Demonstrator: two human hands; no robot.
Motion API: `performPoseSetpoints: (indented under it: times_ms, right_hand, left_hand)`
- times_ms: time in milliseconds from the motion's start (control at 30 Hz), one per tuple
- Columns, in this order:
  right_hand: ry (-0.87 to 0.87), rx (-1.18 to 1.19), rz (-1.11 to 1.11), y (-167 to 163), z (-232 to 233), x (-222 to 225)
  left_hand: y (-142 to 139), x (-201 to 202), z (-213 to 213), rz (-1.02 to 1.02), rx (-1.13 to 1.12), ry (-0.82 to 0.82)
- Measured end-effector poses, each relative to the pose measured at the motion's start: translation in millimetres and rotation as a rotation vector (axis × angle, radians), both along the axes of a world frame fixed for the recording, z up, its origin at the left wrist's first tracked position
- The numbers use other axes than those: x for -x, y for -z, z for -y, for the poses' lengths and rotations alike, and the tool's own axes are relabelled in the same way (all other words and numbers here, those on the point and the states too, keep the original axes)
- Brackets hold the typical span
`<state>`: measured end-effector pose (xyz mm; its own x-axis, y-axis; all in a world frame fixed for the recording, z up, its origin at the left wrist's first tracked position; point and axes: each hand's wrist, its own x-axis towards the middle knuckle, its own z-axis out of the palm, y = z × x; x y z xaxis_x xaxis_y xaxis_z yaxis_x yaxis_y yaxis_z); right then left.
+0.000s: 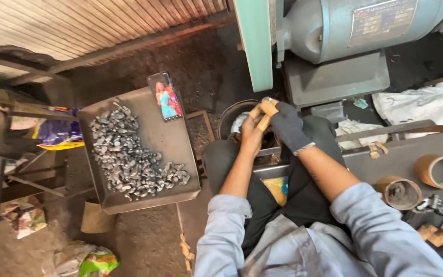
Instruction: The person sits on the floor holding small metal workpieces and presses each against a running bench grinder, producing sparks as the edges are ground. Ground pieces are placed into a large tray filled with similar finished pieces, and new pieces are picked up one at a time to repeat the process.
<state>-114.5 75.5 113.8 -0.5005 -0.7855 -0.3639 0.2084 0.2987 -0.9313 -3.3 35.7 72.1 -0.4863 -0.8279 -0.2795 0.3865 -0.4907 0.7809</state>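
My left hand (253,134) is bare, with tan tape wrapped on its fingers, and it meets my right hand (286,124), which wears a dark knit glove with a taped fingertip. Both hands pinch together just below the green belt (255,43) of a grinding machine. What they hold is hidden between the fingers. Under the hands stands a dark round bucket (230,115). To the left, a metal tray (165,141) carries a heap of several small shiny metal pieces (129,156), and a phone (165,96) with a lit screen leans on its far edge.
A blue-grey motor (355,25) sits on a base at the top right. Two cardboard tubes (439,172) lie on a metal bench at the right, beside white cloth (421,102). Wrappers and bags (85,260) litter the dirt floor at the left.
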Motion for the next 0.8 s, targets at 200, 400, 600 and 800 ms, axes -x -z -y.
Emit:
performPoseSetpoints:
  times_ms: [200,400,600,800]
  right_hand:
    - [-0.088,0.13,0.677,9,6,3]
    - [-0.31,0.361,0.79,8,34,-5]
    - [-0.619,0.192,0.292,-34,28,-13]
    - [-0.937,-0.412,-0.565,-64,12,-28]
  left_hand:
    - [10,-1,20,0.207,0.182,-0.115]
    - [4,17,63,0.071,0.221,-0.319]
    - [-19,-76,52,0.851,0.593,-0.03]
    - [-7,-283,51,1.802,0.798,0.272]
